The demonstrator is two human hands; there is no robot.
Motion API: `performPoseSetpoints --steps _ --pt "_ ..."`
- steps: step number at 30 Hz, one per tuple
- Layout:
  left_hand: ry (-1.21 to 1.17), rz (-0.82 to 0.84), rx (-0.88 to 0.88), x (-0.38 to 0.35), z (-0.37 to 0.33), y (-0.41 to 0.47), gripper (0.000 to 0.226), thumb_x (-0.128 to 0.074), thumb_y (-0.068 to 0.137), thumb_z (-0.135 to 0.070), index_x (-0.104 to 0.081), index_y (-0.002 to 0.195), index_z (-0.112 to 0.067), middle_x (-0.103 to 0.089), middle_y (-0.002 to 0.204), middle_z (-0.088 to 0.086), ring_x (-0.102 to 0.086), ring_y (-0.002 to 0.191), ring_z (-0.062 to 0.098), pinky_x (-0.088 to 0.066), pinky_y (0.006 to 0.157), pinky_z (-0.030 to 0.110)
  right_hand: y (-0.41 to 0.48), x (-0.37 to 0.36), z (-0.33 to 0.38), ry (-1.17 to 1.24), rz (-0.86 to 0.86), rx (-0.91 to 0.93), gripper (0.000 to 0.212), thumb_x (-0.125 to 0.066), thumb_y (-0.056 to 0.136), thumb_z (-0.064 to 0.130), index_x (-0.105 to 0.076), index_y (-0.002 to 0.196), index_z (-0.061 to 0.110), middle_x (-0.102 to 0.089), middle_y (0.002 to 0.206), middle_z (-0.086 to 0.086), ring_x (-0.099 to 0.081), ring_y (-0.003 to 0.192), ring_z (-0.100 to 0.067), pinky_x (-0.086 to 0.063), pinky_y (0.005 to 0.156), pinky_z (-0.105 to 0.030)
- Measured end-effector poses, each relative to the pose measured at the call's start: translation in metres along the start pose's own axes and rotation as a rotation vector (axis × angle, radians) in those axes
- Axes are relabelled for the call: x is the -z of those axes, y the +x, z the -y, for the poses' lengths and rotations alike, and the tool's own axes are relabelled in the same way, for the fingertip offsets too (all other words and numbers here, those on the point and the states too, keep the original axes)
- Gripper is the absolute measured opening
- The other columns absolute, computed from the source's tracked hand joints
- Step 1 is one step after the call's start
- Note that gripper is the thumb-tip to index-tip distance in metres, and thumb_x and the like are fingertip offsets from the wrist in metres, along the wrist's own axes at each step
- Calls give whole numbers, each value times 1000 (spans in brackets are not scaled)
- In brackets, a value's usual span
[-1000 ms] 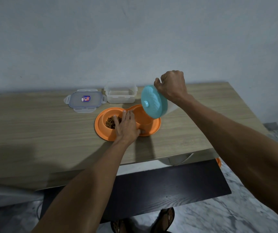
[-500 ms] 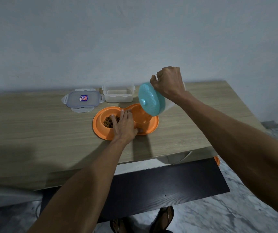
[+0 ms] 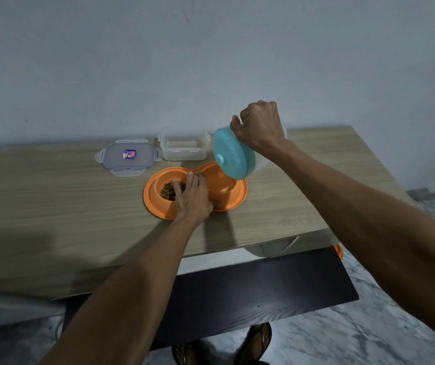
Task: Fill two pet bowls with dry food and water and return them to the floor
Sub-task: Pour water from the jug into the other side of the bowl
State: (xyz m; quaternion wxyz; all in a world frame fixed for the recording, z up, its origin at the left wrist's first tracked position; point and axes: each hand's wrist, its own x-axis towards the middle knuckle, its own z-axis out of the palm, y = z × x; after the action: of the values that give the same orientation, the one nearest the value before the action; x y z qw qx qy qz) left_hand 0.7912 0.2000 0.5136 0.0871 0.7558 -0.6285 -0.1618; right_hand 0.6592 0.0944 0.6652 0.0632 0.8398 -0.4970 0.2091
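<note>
A: Head view status: right hand (image 3: 260, 126) is clenched around a tilted jug with a teal lid (image 3: 233, 155), held over the right bowl (image 3: 221, 180). Left hand (image 3: 192, 197) lies flat, pressing the orange double dish (image 3: 156, 204) onto the worktop (image 3: 53, 196).

B: Step in hand?

A: Water filling, by judgement. Left bowl holds dry food (image 3: 167, 189). Whether water is flowing cannot be determined.

B: Surroundings?

A: Empty container (image 3: 183, 146) and its lid (image 3: 128, 156) lie at the far side.

B: Next requirement?

A: Right the jug, then carry the dish level to the floor.

dim, cool light | soft shadows on table (image 3: 53, 196) | wide-angle edge warp
</note>
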Motion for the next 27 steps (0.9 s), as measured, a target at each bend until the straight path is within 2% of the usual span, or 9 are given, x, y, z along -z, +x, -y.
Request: performPoseSetpoints --steps 4,11,17,27 --pt "6 10 4 0 0 0 101 -73 80 -42 -13 154 -10 -20 162 8 -4 152 26 3 116 61 0 0 1 -17 4 -1 43 -48 90 25 -47 52 6 -44 51 -7 -42 58 -28 -38 77 -38" --pt "7 15 11 0 -1 0 103 -73 79 -45 -12 155 -10 -21 162 7 -4 152 25 3 116 61 0 -1 3 -20 -10 5 43 -49 90 24 -46 51 7 -42 50 -6 -41 57 -27 -38 77 -39" --pt "11 17 12 1 -2 0 101 -74 80 -40 -12 155 -10 -20 162 7 -3 152 25 3 116 61 -1 -3 2 -49 -2 11 41 -48 91 26 -48 54 8 -45 54 -7 -41 61 -26 -30 74 -34" --pt "53 25 3 4 -3 -3 97 -72 82 -39 -14 154 -9 -19 162 8 -4 152 25 0 117 61 -2 -6 4 -64 1 30 42 -48 91 25 -48 53 8 -45 54 -7 -42 60 -26 -28 72 -33"
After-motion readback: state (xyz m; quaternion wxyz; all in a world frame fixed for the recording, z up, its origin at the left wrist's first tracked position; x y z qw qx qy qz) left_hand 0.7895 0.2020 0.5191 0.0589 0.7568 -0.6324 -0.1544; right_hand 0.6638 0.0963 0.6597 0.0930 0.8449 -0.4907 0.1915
